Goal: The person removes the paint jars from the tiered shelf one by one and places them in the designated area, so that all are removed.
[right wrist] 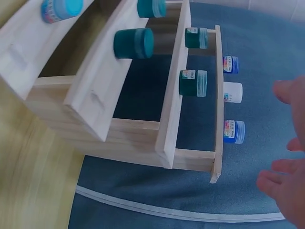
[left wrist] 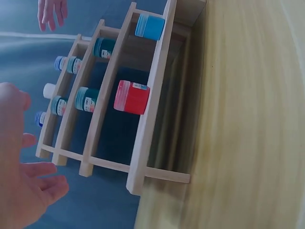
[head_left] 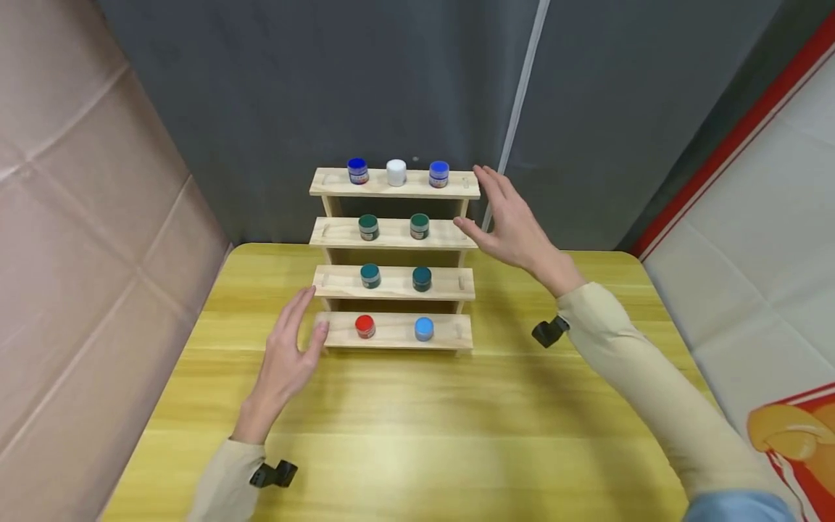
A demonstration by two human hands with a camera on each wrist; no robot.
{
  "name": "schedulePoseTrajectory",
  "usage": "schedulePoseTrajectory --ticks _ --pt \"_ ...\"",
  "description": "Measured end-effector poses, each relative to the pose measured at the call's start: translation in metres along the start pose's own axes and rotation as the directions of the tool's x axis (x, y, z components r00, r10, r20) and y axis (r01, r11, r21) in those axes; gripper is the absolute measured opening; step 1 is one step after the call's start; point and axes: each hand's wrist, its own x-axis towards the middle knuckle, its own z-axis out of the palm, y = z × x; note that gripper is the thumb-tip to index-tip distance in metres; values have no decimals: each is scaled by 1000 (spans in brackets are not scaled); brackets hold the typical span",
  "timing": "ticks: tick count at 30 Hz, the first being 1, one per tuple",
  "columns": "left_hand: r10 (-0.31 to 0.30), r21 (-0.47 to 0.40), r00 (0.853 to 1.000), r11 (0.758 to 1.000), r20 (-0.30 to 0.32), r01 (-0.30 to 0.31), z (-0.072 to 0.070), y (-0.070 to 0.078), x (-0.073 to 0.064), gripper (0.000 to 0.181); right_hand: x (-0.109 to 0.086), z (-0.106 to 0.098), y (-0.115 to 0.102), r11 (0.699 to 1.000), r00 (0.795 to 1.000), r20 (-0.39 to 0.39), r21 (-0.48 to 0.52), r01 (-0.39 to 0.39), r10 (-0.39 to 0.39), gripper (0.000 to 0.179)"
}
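1. Left hand and right hand, empty, fingers extended, flank the wooden rack on the worktop.
2. The jars' label print is unreadable.
3. Wrist views crop both hands; grey cloth behind.

1. Yellow wood-grain rectangular desk: far corners rounded; soft pale sheen towards its near edge.
2. Beyond the far edge: dark grey, fabric-like backdrop, crossed by a narrow, slanting pale strip right of that edge's centre.
3. Along the left edge: pinkish-beige wall covering, visibly creased.
4. Along the right edge: creased whitish wall covering; straight red border band descending towards the far right corner; orange-and-red printed picture lower down.
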Motion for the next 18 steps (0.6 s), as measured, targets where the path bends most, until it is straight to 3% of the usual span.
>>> schedulePoseTrajectory --ticks 8,13,18 --pt "-83 -75 994 994 -66 78 8 -18 -7 57 23 4 -1 997 998 23 57 -55 54 81" --pt "-159 -110 987 982 -33 155 14 -25 -8 61 36 9 -5 989 995 12 109 -95 95 77" --pt "-236 -137 971 962 22 237 20 -28 -4 66 51 15 -7 967 980 35 156 -200 197 76"
